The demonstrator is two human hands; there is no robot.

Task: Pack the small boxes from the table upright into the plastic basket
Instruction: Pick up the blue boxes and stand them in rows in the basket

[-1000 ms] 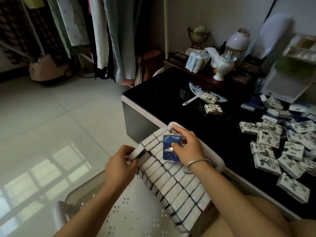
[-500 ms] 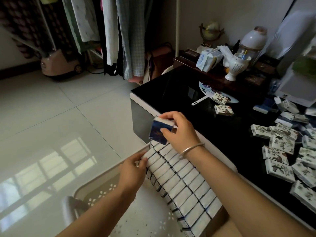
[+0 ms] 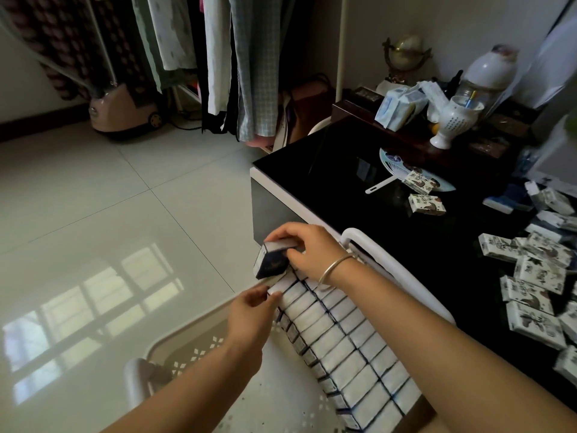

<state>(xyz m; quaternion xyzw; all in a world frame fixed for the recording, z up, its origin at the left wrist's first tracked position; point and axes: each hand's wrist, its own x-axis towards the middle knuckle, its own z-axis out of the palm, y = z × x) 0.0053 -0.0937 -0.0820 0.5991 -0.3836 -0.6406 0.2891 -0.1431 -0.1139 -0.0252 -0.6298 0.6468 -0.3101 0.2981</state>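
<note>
Right hand (image 3: 309, 248) grips box (image 3: 273, 259), tilted over row (image 3: 343, 339) end. Left hand (image 3: 253, 310) at row end; pinching or touching, cannot tell. Square box upright, then slide flush into basket (image 3: 199, 351).

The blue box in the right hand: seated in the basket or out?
Out: the right hand pinches the blue box tilted above the packed rows' far end.

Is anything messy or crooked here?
Yes. The loose boxes on the table lie flat in a jumbled heap, some overlapping, and one box sits on the fan. The held box in the right hand is tilted. The rows in the basket stand neat.
</note>
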